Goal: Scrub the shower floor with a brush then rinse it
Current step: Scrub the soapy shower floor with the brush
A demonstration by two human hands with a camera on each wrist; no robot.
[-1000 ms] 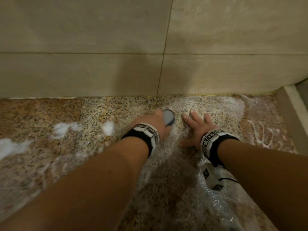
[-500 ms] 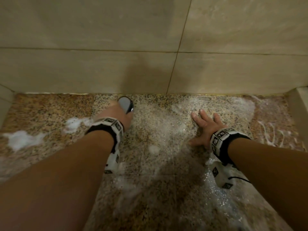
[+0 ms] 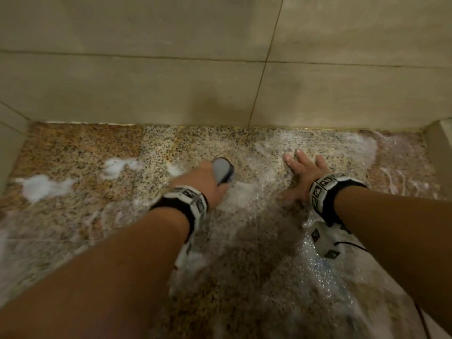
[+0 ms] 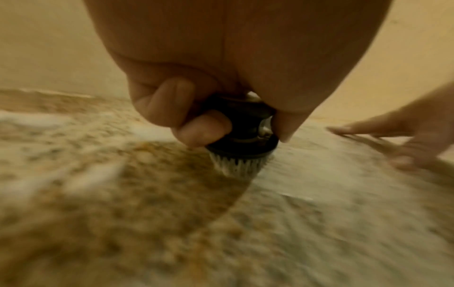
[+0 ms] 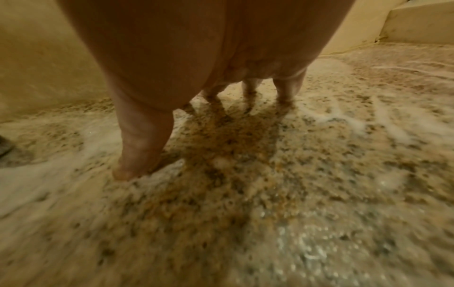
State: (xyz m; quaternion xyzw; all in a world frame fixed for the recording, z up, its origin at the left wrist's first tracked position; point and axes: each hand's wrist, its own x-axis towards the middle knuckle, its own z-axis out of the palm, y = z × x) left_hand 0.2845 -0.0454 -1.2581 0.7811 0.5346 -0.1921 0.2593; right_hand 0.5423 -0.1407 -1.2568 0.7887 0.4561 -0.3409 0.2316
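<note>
Wall point(image 3: 171, 94) bounds floor point(image 3: 73, 152); curb point(image 3: 440, 148) closes right.

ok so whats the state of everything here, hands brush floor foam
left hand: grips the brush
brush: bristles down on the floor
right hand: flat on the floor, fingers spread
shower floor: wet, partly soapy
foam clumps: unspread, on the left of the floor

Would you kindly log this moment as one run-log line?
phase: scrubbing | left hand: grips brush, bristles on shower floor | right hand: flat on floor | foam: unrinsed
</note>
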